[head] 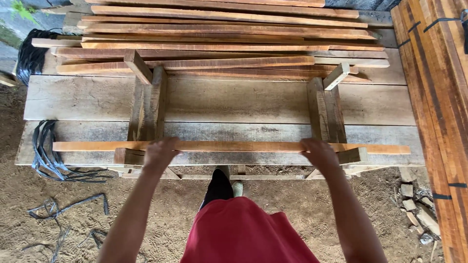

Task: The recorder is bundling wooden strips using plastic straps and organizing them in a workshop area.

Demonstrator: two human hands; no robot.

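Note:
A long thin reddish wooden slat lies crosswise over two pairs of upright wooden blocks, the left pair and the right pair, on a rough plank bench. My left hand grips the slat near its left end, fingers curled over it. My right hand grips it right of the middle, beside the right blocks. Both arms reach forward from below.
A pile of similar slats lies at the bench's far side. Bundled planks with black straps run along the right. Black strapping hangs off the bench's left end and lies on the sawdust floor. Stones sit at the lower right.

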